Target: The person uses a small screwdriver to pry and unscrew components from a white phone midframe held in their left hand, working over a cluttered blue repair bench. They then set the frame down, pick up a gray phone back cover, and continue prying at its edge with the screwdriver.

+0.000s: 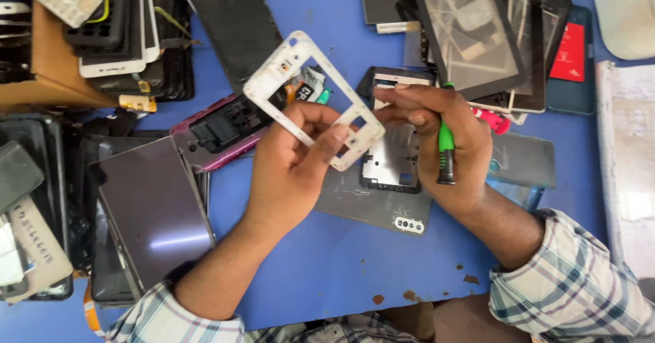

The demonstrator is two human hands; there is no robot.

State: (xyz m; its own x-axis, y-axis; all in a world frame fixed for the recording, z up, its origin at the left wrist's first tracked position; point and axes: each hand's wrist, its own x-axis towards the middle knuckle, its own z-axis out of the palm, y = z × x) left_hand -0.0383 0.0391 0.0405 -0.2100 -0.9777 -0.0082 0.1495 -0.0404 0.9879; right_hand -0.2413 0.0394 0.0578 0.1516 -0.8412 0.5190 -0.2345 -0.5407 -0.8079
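Observation:
My left hand (293, 162) holds a white plastic phone frame (310, 97) up over the blue table (327, 261), thumb and fingers pinching its lower edge. My right hand (443, 142) grips a green and black screwdriver (445, 152) against the palm, and its fingertips touch the frame's right corner. Below the hands lies an opened phone body (392, 159) on a grey back cover (372, 203).
A pink phone shell (218, 131) lies left of the frame. Dark screens and tablets (147, 213) crowd the left side. More glass panels (471, 36) and a red cased device (570, 53) sit at the back right. A cardboard box (48, 63) holds phones at the top left.

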